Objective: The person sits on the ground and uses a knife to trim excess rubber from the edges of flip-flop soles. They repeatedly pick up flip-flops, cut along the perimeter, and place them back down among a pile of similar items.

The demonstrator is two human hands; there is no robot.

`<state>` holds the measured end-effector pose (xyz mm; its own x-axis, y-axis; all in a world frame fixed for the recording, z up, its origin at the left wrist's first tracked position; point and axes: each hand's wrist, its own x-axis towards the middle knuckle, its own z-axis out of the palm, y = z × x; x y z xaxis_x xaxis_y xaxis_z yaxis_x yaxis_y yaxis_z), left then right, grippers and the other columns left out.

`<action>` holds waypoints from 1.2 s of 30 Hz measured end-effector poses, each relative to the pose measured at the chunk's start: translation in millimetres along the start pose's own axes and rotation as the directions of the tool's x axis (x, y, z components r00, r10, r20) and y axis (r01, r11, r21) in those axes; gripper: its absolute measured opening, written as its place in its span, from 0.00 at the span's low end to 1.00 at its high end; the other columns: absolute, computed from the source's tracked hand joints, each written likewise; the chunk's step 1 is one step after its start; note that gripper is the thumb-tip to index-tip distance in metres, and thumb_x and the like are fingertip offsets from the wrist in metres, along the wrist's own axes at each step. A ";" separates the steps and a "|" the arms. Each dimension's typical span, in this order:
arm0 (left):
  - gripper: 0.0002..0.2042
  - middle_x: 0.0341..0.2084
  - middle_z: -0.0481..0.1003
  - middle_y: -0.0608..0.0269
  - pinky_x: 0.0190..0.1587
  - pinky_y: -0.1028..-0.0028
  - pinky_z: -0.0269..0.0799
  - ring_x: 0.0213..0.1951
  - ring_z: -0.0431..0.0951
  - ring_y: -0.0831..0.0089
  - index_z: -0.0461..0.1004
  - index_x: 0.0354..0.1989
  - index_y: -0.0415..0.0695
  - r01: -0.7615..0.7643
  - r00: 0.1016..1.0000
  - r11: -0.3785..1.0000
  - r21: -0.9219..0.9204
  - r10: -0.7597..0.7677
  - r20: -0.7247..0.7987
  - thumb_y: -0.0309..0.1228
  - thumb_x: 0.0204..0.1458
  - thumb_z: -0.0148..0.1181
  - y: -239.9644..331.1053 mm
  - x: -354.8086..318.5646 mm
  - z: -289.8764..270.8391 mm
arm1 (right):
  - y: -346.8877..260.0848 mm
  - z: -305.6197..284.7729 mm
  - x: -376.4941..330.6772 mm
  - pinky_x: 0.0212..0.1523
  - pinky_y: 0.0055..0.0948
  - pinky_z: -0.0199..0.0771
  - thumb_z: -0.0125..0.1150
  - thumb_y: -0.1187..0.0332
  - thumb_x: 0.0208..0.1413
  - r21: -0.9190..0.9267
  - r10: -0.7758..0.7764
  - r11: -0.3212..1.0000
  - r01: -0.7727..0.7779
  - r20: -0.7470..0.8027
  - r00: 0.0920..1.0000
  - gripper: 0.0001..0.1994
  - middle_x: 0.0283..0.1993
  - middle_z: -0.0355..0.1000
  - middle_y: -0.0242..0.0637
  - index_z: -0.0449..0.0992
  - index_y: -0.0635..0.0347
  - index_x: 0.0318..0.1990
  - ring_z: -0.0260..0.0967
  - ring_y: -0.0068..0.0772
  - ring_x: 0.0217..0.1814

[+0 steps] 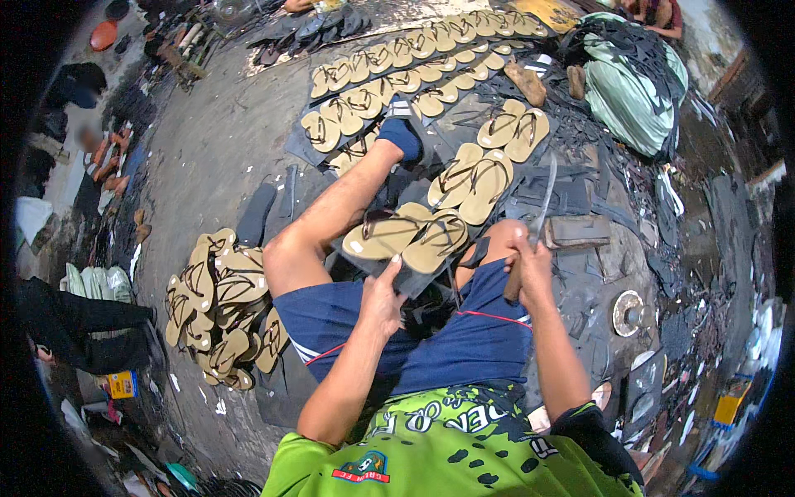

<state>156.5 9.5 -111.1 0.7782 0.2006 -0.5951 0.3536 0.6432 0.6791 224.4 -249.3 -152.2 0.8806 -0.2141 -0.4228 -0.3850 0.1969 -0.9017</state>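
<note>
My left hand point(383, 300) is closed on the near edge of a dark rubber sheet point(413, 284), its thumb at the heel end of the sandals. On that sheet lies a pair of tan flip-flops point(387, 238) with dark straps, just above my lap. My right hand point(532, 267) grips a knife by its brown handle point(513, 283). The long, thin blade point(547, 195) points up and away, apart from the flip-flops. Two further pairs of tan flip-flops, a nearer pair point(484, 189) and a farther pair point(527, 137), continue in a line beyond the held one.
Rows of tan flip-flops point(402, 51) stretch across the far floor. A heap of them point(228, 302) lies left of my bent leg. Dark scraps, a rectangular block point(577, 231) and a round metal piece point(632, 314) lie to the right. A pale green bundle point(633, 91) stands far right.
</note>
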 end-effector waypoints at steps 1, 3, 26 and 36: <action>0.21 0.50 0.73 0.57 0.59 0.55 0.64 0.53 0.73 0.63 0.65 0.57 0.38 -0.029 0.999 0.998 0.057 0.031 -0.036 0.31 0.56 0.59 11.5 -4.8 13.7 | 0.2 10.4 -5.4 0.22 0.25 0.68 0.62 0.55 0.58 0.073 0.005 0.997 -0.007 0.029 1.000 0.19 0.36 0.69 0.37 0.68 0.60 0.47 0.70 0.24 0.26; 0.13 0.41 0.77 0.57 0.45 0.65 0.76 0.39 0.80 0.67 0.71 0.46 0.34 -0.200 0.979 0.977 0.074 0.196 0.049 0.28 0.55 0.59 24.2 -9.4 18.1 | -1.3 31.7 -10.5 0.21 0.26 0.67 0.62 0.54 0.58 0.202 0.010 0.979 -0.026 0.080 0.997 0.20 0.37 0.68 0.36 0.67 0.59 0.47 0.70 0.25 0.28; 0.39 0.68 0.46 0.38 0.65 0.45 0.49 0.68 0.49 0.39 0.64 0.64 0.60 -0.345 0.780 -0.424 0.837 0.366 0.507 0.33 0.38 0.73 47.0 -140.9 -43.2 | -6.0 99.3 -167.1 0.26 0.20 0.68 0.61 0.70 0.58 -0.106 -0.101 0.981 0.160 0.423 0.900 0.09 0.25 0.69 0.30 0.69 0.64 0.41 0.67 0.17 0.25; 0.38 0.61 0.62 0.37 0.57 0.58 0.69 0.56 0.70 0.42 0.67 0.62 0.48 -0.422 0.768 -0.266 0.867 0.403 0.497 0.21 0.34 0.68 69.7 -136.2 -28.5 | 16.6 45.8 -205.0 0.41 0.47 0.75 0.48 0.70 0.63 -0.587 -0.170 0.562 0.583 0.608 0.776 0.16 0.46 0.74 0.57 0.67 0.66 0.56 0.74 0.60 0.43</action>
<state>60.4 48.1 5.1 0.9985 0.0461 0.0299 0.0281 -0.8961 0.4431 50.1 -158.3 -76.3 0.9163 0.3822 -0.1197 0.1347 -0.5755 -0.8066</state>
